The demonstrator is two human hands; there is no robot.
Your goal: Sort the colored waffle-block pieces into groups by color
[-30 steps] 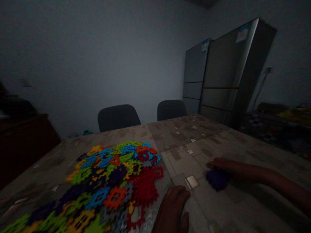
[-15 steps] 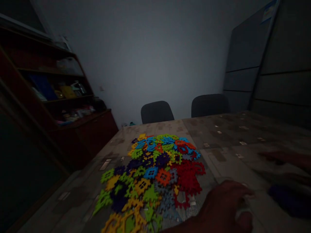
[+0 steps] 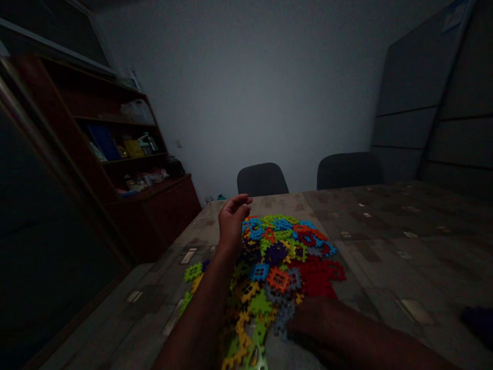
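A spread of flat, notched plastic building pieces (image 3: 259, 272) in green, blue, yellow, orange, purple, grey and red covers the middle of the table. My left hand (image 3: 232, 218) is over the far left side of the spread, its fingers loosely bent and the thumb a little apart, with no piece visible in it. Low at the near right of the spread, my right hand (image 3: 311, 319) is beside the red pieces (image 3: 318, 275) and grey pieces (image 3: 284, 313). Its fingers are dark and hidden, so any hold is unclear. A dark purple item (image 3: 477, 321) lies at the right edge.
The table (image 3: 385, 246) has a patterned cover. Behind its far edge are two dark chairs (image 3: 262, 179) by a pale wall. A wooden cabinet (image 3: 165, 210) with filled shelves stands at the left, and grey panels (image 3: 404, 113) stand at the right.
My left hand has gone from the table right of the pieces to their far left side. My right hand has come in from the right edge, leaving the purple item apart. The view has shifted left.
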